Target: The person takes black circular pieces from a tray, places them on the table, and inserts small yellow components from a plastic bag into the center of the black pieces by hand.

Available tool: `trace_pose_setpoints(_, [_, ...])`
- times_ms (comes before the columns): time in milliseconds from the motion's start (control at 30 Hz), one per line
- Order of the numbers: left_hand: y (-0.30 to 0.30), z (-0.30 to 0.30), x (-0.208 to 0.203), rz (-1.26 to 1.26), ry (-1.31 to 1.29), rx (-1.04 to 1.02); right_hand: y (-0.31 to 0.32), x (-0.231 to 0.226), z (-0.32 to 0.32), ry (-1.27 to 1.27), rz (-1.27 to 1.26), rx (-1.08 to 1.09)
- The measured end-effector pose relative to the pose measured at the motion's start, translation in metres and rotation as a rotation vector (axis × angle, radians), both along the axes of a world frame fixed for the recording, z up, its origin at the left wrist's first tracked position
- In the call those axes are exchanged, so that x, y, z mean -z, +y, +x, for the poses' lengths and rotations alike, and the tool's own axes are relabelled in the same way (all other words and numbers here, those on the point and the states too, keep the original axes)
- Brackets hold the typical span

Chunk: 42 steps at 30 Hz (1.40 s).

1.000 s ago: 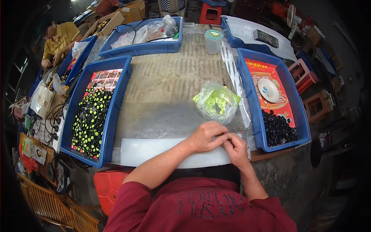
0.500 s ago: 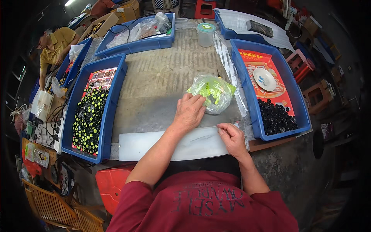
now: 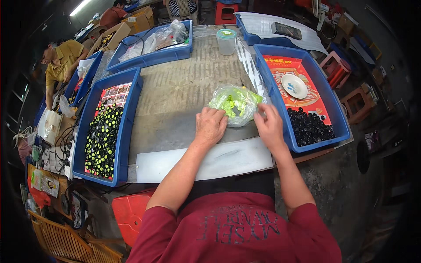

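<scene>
A clear plastic bag (image 3: 240, 119), its mouth spread wide, lies on the table with small bright yellow-green pieces (image 3: 232, 103) inside. At its near left edge is my left hand (image 3: 210, 126), fingers curled onto the plastic. My right hand (image 3: 269, 128) is at the bag's right edge, with thumb and forefinger on the film; slight blur softens its fingertips. A white strip board (image 3: 204, 160) lies along the table's front edge, below both hands.
The left blue tray (image 3: 135, 105) holds many black round parts with yellow-green centres (image 3: 103, 140). In the right blue tray (image 3: 280, 117) are black parts (image 3: 309, 127) and a white dish (image 3: 294, 86). A lidded tub (image 3: 226, 44) stands behind the bag. A co-worker (image 3: 66, 61) sits far left.
My right hand has moved up and forward from the white board to the bag's right edge. My left hand stays at the bag's left side, its fingers more curled.
</scene>
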<state>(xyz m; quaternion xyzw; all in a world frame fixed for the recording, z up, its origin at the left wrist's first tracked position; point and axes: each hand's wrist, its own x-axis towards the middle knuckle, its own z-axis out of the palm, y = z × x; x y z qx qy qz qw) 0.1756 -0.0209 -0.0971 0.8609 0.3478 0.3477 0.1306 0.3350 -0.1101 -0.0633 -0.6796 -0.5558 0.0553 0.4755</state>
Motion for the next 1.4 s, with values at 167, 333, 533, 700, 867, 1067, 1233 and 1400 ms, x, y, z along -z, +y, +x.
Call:
trace_pose_setpoints(167, [0.002, 0.001, 0.005, 0.015, -0.044, -0.036, 0.045, 0.002, 0.009, -0.388, -0.106, 0.180])
trace_pose_setpoints(333, [0.004, 0.002, 0.002, -0.320, -0.124, -0.072, 0.064, 0.013, 0.018, -0.279, -0.452, 0.119])
trace_pose_setpoints(533, [0.005, 0.007, -0.007, -0.186, -0.006, -0.187, 0.068, 0.026, 0.022, -0.122, -0.228, 0.092])
trace_pose_setpoints(700, [0.013, 0.027, -0.028, -0.308, 0.050, -0.284, 0.071, 0.037, 0.019, 0.106, 0.050, 0.146])
trace_pose_setpoints(867, [0.019, 0.033, -0.033, -0.417, 0.222, -0.302, 0.081, 0.053, 0.023, 0.420, 0.096, 0.112])
trace_pose_setpoints(1067, [0.045, 0.033, -0.020, -0.424, 0.192, -0.262, 0.079, 0.043, 0.026, 0.841, 0.154, -0.040])
trace_pose_setpoints(1233, [0.074, 0.026, 0.001, -0.702, -0.226, -0.031, 0.079, 0.039, 0.020, 0.956, 0.351, -0.277])
trace_pose_setpoints(1400, [0.045, 0.036, -0.045, -0.930, -0.606, 0.134, 0.077, 0.038, 0.025, 0.944, 0.528, -0.289])
